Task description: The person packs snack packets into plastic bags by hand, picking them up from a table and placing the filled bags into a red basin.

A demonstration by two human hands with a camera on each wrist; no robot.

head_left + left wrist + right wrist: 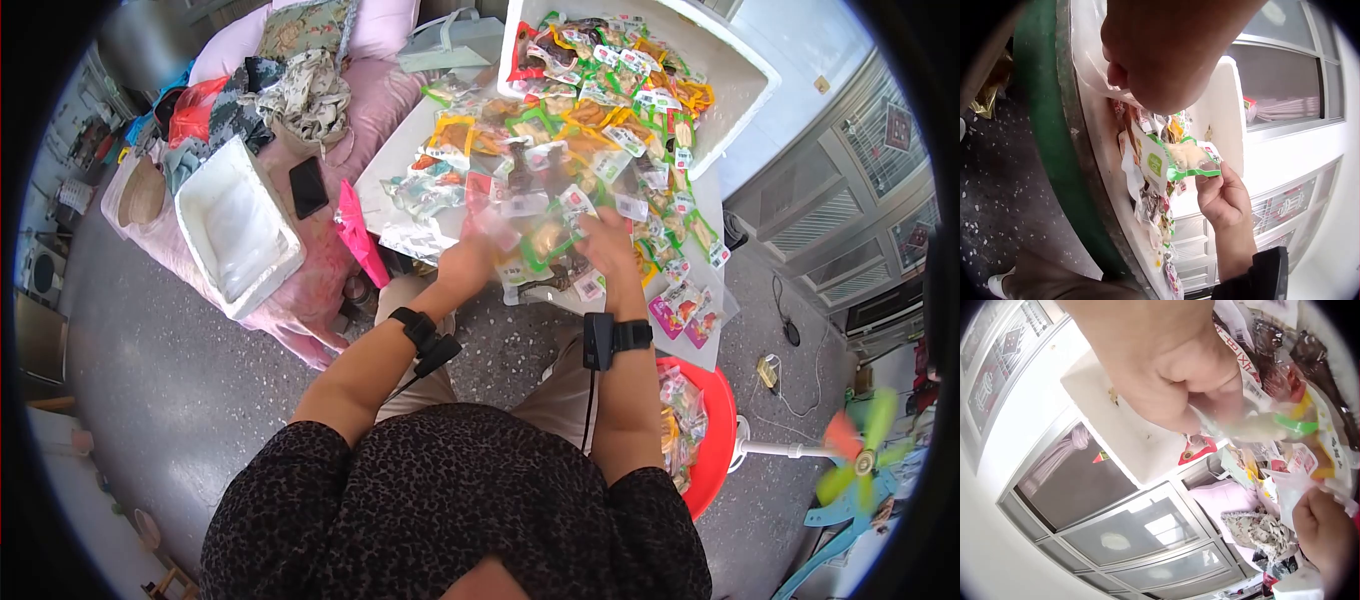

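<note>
My left hand [467, 265] grips the edge of a large clear plastic bag [1288, 490] over the near side of the table. Between the thumb and fingers of my right hand [1225, 197] is a snack packet [1191, 156] with green edges and pale food inside. In the head view this packet lies between both hands, overlapping the clear bag. Right beyond the hands, many sealed snack packets [450, 140] with yellow, green and red trim are spread over the white table [375, 185]. The right fingertips are partly blurred in the right wrist view.
A big white foam box [745, 75] of packets stands on the table's far side. At right, a red basin [715, 440] holds more packets, near a fan [862, 462]. On the pink-covered bed at left are a foam box [240, 220] and a phone [309, 187].
</note>
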